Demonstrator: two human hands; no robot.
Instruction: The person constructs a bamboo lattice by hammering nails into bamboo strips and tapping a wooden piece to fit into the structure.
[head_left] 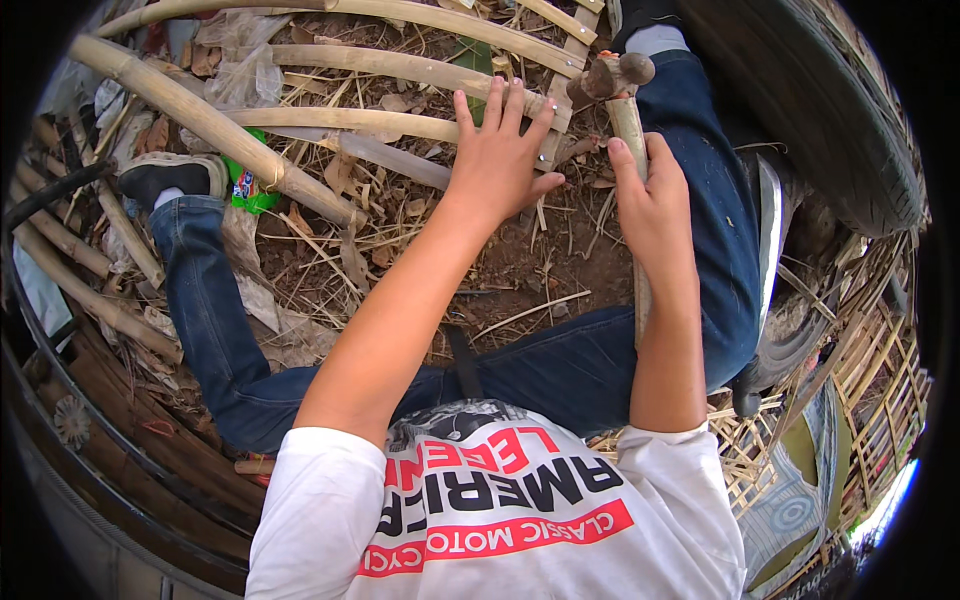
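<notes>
My right hand (pixel 655 190) is wrapped round the wooden handle of a hammer (pixel 625 125). The rusty hammer head (pixel 607 78) is up beside the end of a bamboo frame. My left hand (pixel 505 155) lies with fingers stretched and spread over the end of a split bamboo slat (pixel 400 67). Nail heads show near the slat ends, close to my left fingertips. Several long slats meet a short bamboo crosspiece (pixel 577 45) there. Another slat (pixel 350 121) passes by the left wrist.
A thick bamboo pole (pixel 210 112) crosses the upper left. A green wrapper (pixel 245 188) lies beside my shoe (pixel 172 178). At the upper right stands a black tyre (pixel 815 100), with a long blade-like metal strip (pixel 769 235) below it. Woven bamboo (pixel 865 400) is at the right.
</notes>
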